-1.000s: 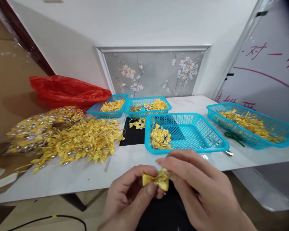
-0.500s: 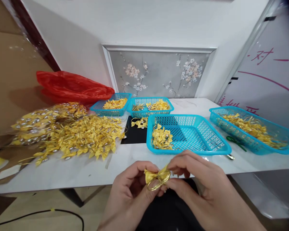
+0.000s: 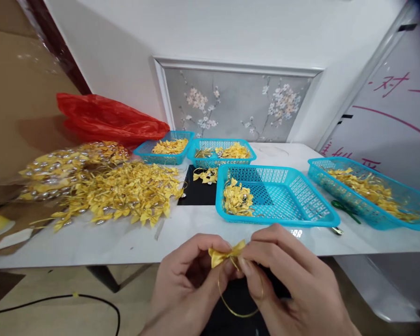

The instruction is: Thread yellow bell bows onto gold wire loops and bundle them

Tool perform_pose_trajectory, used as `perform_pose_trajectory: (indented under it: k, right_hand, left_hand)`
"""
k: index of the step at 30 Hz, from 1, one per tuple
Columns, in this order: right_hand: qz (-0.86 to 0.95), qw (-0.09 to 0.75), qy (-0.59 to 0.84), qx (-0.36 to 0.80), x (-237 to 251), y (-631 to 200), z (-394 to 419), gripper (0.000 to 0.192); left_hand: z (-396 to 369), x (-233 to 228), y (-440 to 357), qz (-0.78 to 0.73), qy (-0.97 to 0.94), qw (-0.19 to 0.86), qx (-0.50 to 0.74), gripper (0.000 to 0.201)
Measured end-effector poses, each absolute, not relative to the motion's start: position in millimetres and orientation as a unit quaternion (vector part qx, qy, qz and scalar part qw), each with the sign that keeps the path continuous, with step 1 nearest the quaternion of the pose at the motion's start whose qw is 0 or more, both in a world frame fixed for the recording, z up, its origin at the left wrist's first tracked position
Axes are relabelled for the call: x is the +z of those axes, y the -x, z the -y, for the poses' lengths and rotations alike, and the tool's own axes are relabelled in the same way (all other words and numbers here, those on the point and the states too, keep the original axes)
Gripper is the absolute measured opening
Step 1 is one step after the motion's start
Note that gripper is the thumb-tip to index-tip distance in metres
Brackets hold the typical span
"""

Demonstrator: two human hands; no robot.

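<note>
A small yellow ribbon bow (image 3: 218,257) is pinched between the thumb and fingers of my left hand (image 3: 192,280), just in front of the table edge. From the bow a loop of thin gold cord (image 3: 238,316) hangs down. My right hand (image 3: 290,275) is closed at the bow's right side, thumb and forefinger pressed together on the gold cord near the knot. The fingertips partly hide the middle of the bow.
Ahead is a blue basket (image 3: 283,219) with yellow bows at its left. More blue baskets (image 3: 362,219) stand right and behind. Left lie a heap of yellow bows (image 3: 126,191) and a red plastic bag (image 3: 108,116). Green-handled scissors (image 3: 346,211) lie between baskets.
The gold cord was a small doubled loop close to the bow; now it hangs as one wider loop below. My right fingers have closed in against the bow.
</note>
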State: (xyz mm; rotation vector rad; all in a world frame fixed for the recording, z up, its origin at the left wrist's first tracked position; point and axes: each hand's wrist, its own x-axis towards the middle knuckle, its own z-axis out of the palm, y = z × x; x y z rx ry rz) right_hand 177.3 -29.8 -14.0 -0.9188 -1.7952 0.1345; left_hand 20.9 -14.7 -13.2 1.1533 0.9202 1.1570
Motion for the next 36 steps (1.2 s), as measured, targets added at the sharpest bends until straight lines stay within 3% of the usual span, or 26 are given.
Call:
perform_pose_trajectory:
  k: [4,9,18,29,36]
  right_hand:
    - [0.740,0.556,0.369,-0.083,-23.6,-172.2,32.3,0.017]
    - [0.738,0.560,0.359,-0.111,-24.7,-167.4,36.5,0.014]
    - [0.714,0.608,0.345,-0.041,-31.5,-160.4,40.3,0.016]
    - [0.686,0.589,0.412,0.111,-28.2,-167.3,32.8,0.010]
    - [0.678,0.588,0.424,0.122,-26.5,-163.7,33.1,0.011]
  left_hand:
    - [18.1,-13.2,-20.1,-0.415,-0.533,0.522,0.520,0.015]
    - [22.8,-17.3,-19.3,-0.445,-0.550,0.437,0.555,0.017]
    - [22.3,-20.0,-14.4,-0.383,-0.596,0.422,0.566,0.031]
    - [17.2,-19.1,-16.5,-0.348,-0.626,0.413,0.562,0.026]
    - [20.8,-23.5,-11.5,-0.407,-0.626,0.432,0.505,0.017]
